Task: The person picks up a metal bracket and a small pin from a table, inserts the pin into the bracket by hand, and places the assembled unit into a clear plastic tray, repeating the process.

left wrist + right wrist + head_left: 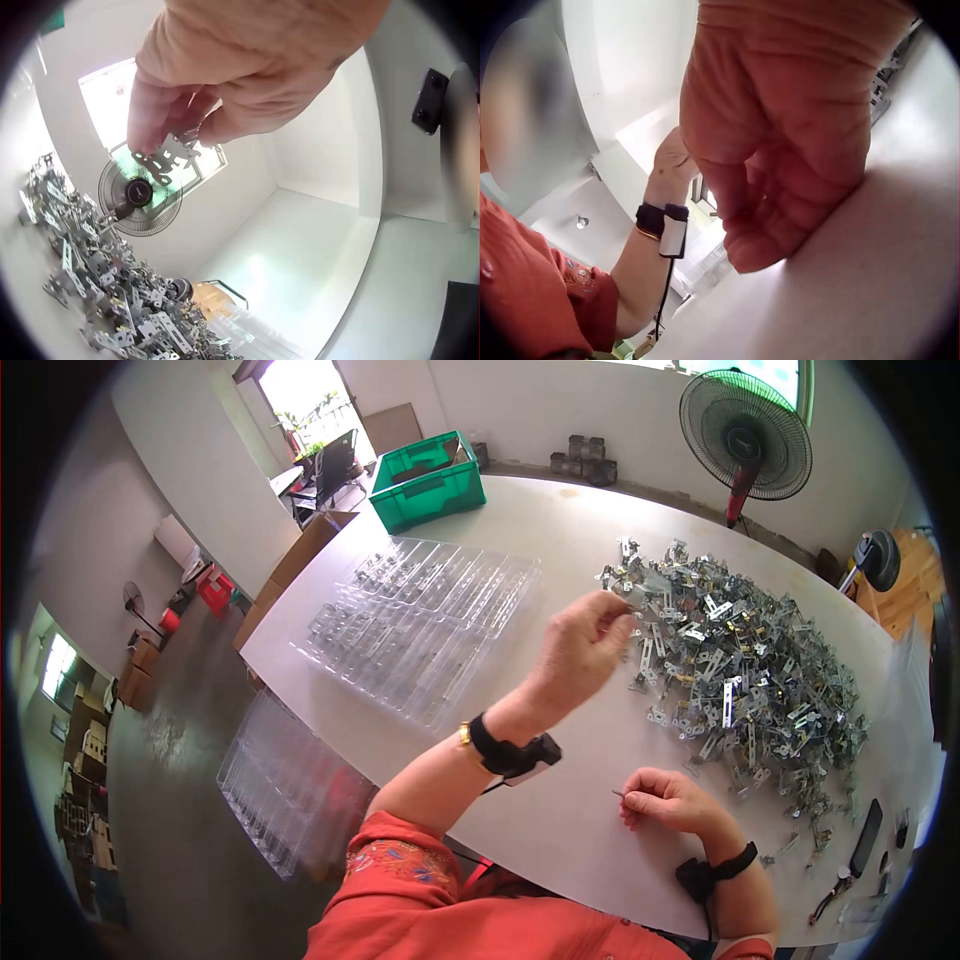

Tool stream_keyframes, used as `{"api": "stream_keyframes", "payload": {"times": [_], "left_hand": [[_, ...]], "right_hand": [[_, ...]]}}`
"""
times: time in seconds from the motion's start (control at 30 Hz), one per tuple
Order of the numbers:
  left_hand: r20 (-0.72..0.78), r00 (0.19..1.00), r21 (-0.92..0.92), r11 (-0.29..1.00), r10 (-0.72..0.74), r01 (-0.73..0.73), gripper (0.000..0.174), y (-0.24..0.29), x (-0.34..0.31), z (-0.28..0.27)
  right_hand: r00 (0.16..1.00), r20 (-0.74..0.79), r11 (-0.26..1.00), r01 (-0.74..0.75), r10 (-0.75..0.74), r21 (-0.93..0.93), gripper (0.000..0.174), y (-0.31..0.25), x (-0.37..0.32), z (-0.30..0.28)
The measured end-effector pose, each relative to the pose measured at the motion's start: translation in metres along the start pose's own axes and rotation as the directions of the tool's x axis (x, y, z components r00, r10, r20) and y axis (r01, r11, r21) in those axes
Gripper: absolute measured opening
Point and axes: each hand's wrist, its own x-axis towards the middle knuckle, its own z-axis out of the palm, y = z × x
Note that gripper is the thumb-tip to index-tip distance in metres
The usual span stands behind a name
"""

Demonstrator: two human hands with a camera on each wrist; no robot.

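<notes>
My left hand point(580, 650) is raised over the left edge of a heap of small metal brackets point(750, 670). In the left wrist view the thumb and fingers of that hand point(240, 67) pinch a flat metal bracket point(171, 159) with holes. My right hand point(675, 802) rests low on the table in front of the heap, and its thumb and fingers pinch a small thin part point(617, 793) that sticks out at the tips. The right wrist view shows this hand point(780, 127) with curled fingers, hiding most of the part.
Clear compartment trays point(400, 650) with metal parts lie on the table's left side. A green crate point(430, 495) stands at the back edge. More clear trays point(290, 785) are below the table's left edge. Pliers point(830, 895) lie at the right, and a fan point(745, 440) stands behind.
</notes>
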Motion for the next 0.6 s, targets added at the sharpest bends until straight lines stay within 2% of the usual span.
{"api": "stream_keyframes", "payload": {"times": [0.03,0.1,0.23,0.3,0.37,0.4,0.47,0.5,0.57,0.6], "left_hand": [[-0.014,1.000,0.033,0.999,-0.015,0.016,0.014,0.006,-0.002,-0.013],[-0.069,0.997,0.196,0.979,-0.039,0.052,0.012,0.010,-0.005,-0.039],[-0.168,0.982,0.501,0.850,-0.088,0.162,0.014,0.002,-0.008,-0.110],[-0.234,0.959,0.543,0.796,-0.160,0.265,0.017,0.003,-0.012,-0.146],[-0.276,0.947,0.704,0.635,-0.167,0.317,0.020,0.015,-0.018,-0.171],[-0.272,0.947,0.710,0.629,-0.169,0.316,0.020,0.014,-0.021,-0.185],[-0.312,0.937,0.815,0.463,-0.157,0.348,0.023,0.000,-0.029,-0.212],[-0.311,0.937,0.816,0.461,-0.159,0.349,0.023,-0.004,-0.031,-0.222],[-0.279,0.938,0.870,0.358,-0.207,0.338,0.022,-0.011,-0.036,-0.237],[-0.280,0.937,0.869,0.358,-0.210,0.340,0.022,-0.014,-0.038,-0.240]], "right_hand": [[1.000,0.024,0.999,0.006,-0.005,-0.042,0.014,0.003,0.000,-0.001],[0.999,0.035,1.000,0.022,-0.022,-0.014,0.014,0.009,-0.001,-0.002],[0.995,0.071,0.998,0.063,-0.063,0.006,0.015,0.014,-0.003,-0.007],[0.995,0.080,0.998,0.060,-0.061,0.009,0.015,0.012,-0.004,-0.007],[0.994,0.093,0.998,0.055,-0.055,0.010,0.015,0.011,-0.003,-0.007],[0.994,0.093,0.998,0.055,-0.056,0.008,0.015,0.011,-0.003,-0.008],[0.994,0.093,0.999,0.053,-0.054,0.010,0.015,0.011,-0.003,-0.008],[0.995,0.086,0.999,0.050,-0.052,0.019,0.015,0.010,-0.004,-0.008],[0.996,0.081,0.999,0.043,-0.045,0.027,0.015,0.009,-0.004,-0.007],[0.996,0.076,0.998,0.043,-0.046,0.042,0.015,0.009,-0.004,-0.007]]}}
